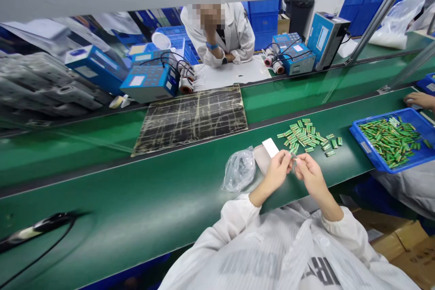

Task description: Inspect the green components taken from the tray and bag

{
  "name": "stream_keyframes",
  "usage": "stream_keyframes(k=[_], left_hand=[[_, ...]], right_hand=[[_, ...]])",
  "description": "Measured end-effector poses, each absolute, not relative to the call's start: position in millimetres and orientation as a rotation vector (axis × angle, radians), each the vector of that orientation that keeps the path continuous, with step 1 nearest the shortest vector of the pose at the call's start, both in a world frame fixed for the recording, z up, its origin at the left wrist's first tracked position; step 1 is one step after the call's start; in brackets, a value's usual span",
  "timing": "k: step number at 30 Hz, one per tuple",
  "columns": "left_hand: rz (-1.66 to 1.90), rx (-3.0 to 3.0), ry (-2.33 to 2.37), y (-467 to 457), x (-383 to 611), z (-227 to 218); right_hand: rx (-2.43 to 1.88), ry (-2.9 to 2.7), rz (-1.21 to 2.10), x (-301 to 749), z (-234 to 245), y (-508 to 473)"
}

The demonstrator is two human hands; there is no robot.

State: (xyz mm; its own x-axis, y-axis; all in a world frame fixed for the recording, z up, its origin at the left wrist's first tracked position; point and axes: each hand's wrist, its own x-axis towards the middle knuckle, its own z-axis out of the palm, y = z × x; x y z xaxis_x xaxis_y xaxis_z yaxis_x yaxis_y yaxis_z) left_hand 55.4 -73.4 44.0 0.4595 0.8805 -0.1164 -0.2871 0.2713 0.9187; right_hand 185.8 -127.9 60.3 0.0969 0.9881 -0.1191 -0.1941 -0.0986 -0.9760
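1. Left hand (277, 172) and right hand (311, 177) work close together just above the green belt (136, 222), fingertips meeting in the middle, wrists coming out of white sleeves (241, 210); a tight, low pinch like this keeps small parts steady

2. Left fingers (284, 161) nearly closed, curled in toward the right hand; right fingers (300, 162) also nearly closed, both pinching a small piece (292, 156), silvery at the visible end, mostly hidden, exact kind cannot tell

3. Small piece sits right between both sets of fingertips, above the belt, near the lower edge of the loose pile of green cells (301, 136); cells lie flat on the belt, some crossed over others

4. Just left of the left hand: a beige pouch (261, 159) with a white card (270, 147) on it, touching a clear plastic bag (239, 170)

5. Right side: blue tray (369, 150) full of green cells, another person's hand (419, 99) beyond it

6. Across the belts: a black mat (190, 120), blue testers (149, 82), a co-worker in a white coat (238, 36) leaning on one arm
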Motion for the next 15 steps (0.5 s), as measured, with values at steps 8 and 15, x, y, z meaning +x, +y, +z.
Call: stream_keyframes(k=[8,15], left_hand=[[0.848,1.623,0.863,-74.1,45.9,51.5],[0.692,1.797,0.754,-67.2,39.1,73.3]], right_hand=[[-1.338,-1.031,1.302,194.6,55.4,-134.7],[-1.355,-0.949,1.274,218.7,62.6,-131.9]])
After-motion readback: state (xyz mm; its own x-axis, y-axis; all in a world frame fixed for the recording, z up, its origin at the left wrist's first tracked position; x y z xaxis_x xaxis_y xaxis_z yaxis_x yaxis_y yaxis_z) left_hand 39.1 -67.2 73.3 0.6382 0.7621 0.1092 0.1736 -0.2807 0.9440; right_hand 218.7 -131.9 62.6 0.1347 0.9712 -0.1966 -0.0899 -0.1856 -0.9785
